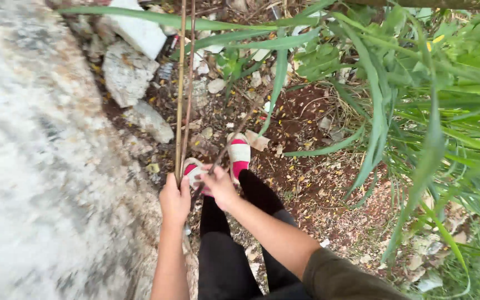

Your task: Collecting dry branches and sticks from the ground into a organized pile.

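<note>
The fingers of the left hand (174, 199) are wrapped tight around two thin, dry stems (183, 83), which are held side by side and run straight up past the top of the view. The fingers of the right hand (218, 186) are curled together just beside it, and appear to be pinched on a darker twig (234, 136) that slants up to the right; how firmly it is gripped cannot be told. Both hands are held close together above the feet, which are shod in pink-and-white sandals (239, 156) and set on bare reddish soil strewn with dead leaves. A pale rock face (40, 166) is seen to the left, broken white stones (129, 72) lie ahead, and long green blades of grass (406, 100) arch in from the right. For a sound hold, the stems are best kept parallel and gripped low, so that they are not bent or snapped, and the grass blades should be kept out of the grasp.
</note>
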